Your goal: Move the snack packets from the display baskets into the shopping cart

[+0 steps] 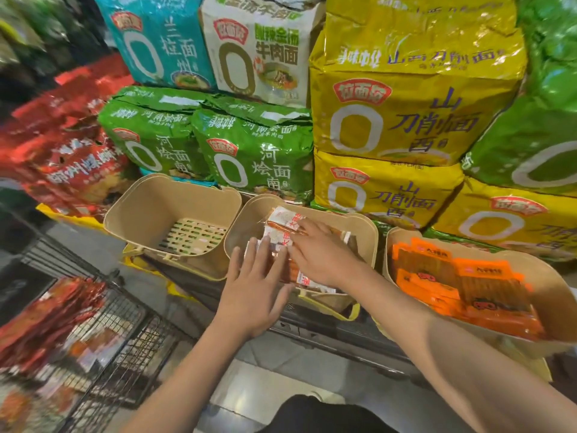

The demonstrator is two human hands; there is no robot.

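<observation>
Here white-and-orange snack packets [282,226] lie heaped under both hands.

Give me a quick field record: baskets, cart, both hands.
left basket: no packets visible
middle basket: white-and-orange snack packets
right basket: orange snack packets
shopping cart: red packets inside
left hand: fingers straight, at the middle basket's packets
right hand: fingers on the same packets, grip unclear
</observation>
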